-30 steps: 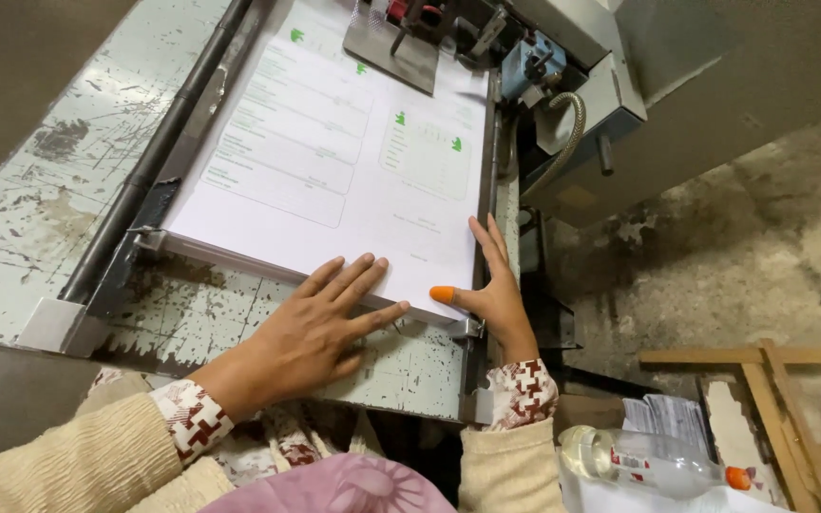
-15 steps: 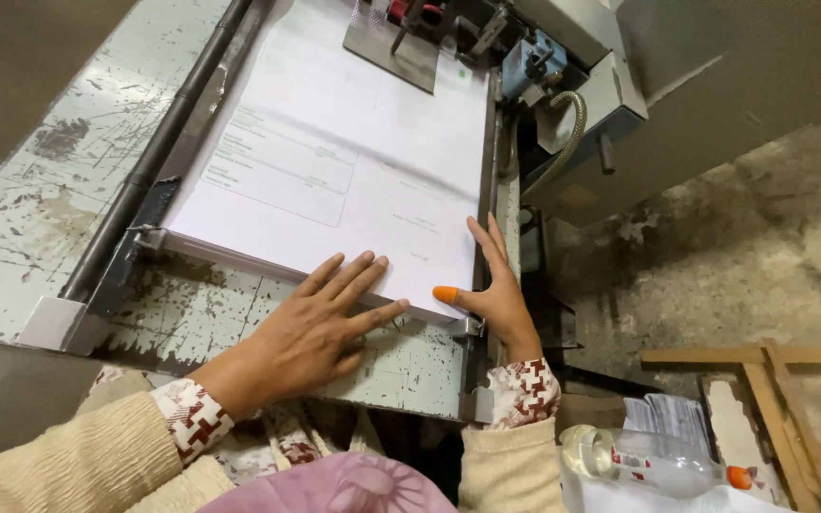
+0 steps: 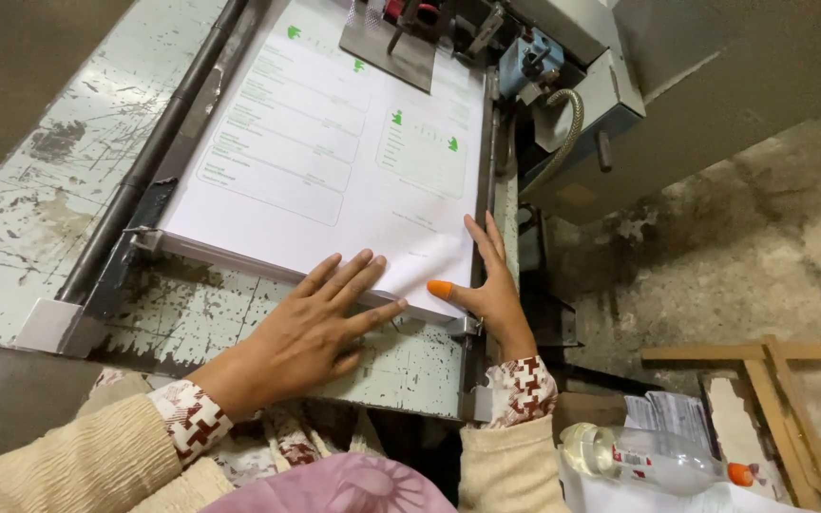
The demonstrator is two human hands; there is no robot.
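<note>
Paper stack (image 3: 334,161) sits just ahead of both my hands, long side running away from me on the worn feed table (image 3: 40,199). My left hand (image 3: 311,332) lies flat and open on its near edge; my right hand (image 3: 486,285), open too, rests against the near right corner, so it's closer to the side guide (image 3: 480,237).

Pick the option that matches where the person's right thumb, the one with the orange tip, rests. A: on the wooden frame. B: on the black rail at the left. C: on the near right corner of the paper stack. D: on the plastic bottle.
C: the right hand lays its orange-tipped thumb on the paper stack at its near right corner.
</note>
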